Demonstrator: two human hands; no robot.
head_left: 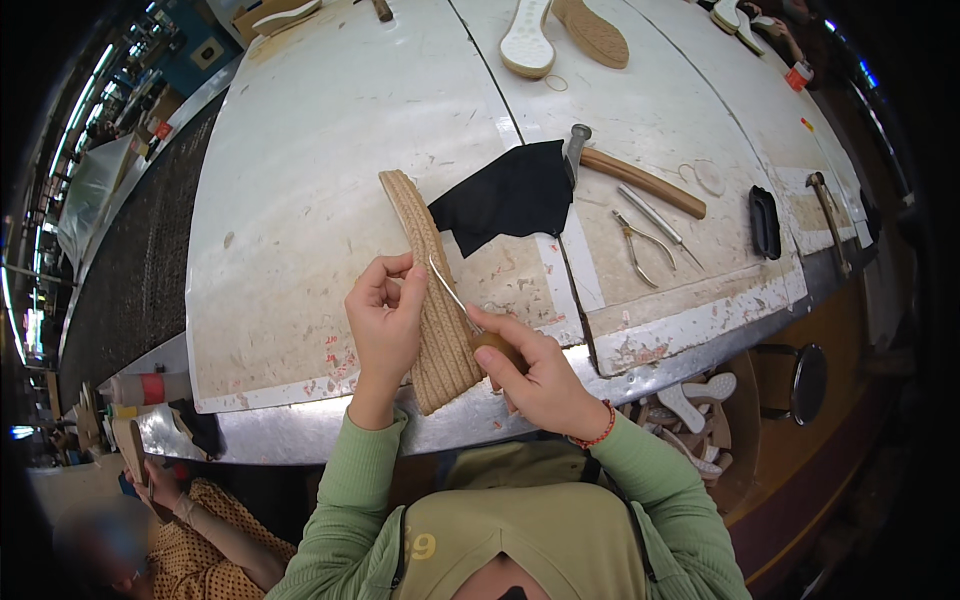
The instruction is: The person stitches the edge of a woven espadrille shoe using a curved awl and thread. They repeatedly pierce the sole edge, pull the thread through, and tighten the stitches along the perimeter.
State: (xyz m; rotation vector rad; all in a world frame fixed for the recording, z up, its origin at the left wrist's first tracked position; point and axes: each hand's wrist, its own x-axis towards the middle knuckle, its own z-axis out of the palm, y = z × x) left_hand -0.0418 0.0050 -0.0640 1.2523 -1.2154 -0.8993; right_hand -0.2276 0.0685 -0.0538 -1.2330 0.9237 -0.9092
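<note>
The tan, braided, wedge-shaped sole [443,345] stretches between the pinched left hand [388,315] and the right hand [530,365], which clasps a brown-handled, slim metal tool [497,350], its tip meeting the braid. What the left pinches, I can't quite make out. Beyond, on the scuffed white table [300,220], lies an irregular black sheet [510,195].

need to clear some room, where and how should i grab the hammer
Probably best by the outer half of its wooden handle, coming from the right and above. The hammer lies flat with the handle's free end pointing right and slightly toward you, while its head sits beside the black piece and the silver pointed tool lies on the handle's near side.
</note>
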